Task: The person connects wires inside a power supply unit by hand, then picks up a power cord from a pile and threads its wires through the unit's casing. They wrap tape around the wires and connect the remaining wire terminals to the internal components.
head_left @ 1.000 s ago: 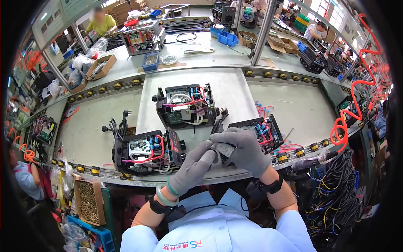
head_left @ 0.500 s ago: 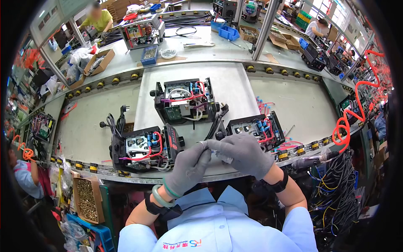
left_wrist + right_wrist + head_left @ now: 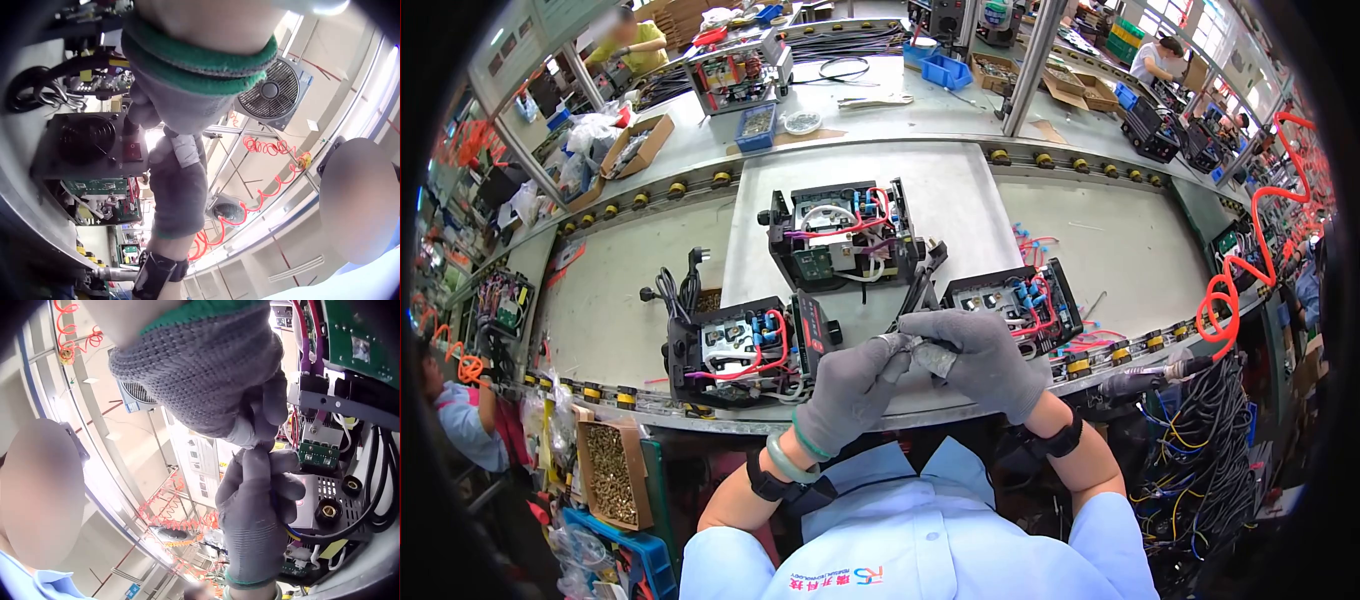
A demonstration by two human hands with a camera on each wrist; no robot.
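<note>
My gloved left hand [image 3: 845, 395] and gloved right hand [image 3: 980, 362] meet fingertip to fingertip above the bench's front edge. A black power cord [image 3: 918, 288] runs to them; in the right wrist view the cord [image 3: 334, 539] shows yellow and blue wires where it reaches the left fingers. The left hand grips this end, and the right thumb and fingers pinch at the same spot. Fingertips hide the wire tips. Silvery-white tape [image 3: 185, 150] wraps the right thumb. Open-topped machine units stand at left [image 3: 745, 350], right [image 3: 1012, 305] and behind [image 3: 840, 235].
A pale board [image 3: 955, 200] lies under the rear unit. Roller tracks [image 3: 1040, 160] edge the bench. A power tool [image 3: 1135, 382] on a red coiled hose [image 3: 1228, 290] lies at right. A box of small brass parts [image 3: 612, 470] stands at lower left.
The right forefinger, stretched out half a second ago, is now bent in against the left fingertips. Both hands keep working at one spot. The units stay put; the head view has shifted slightly.
</note>
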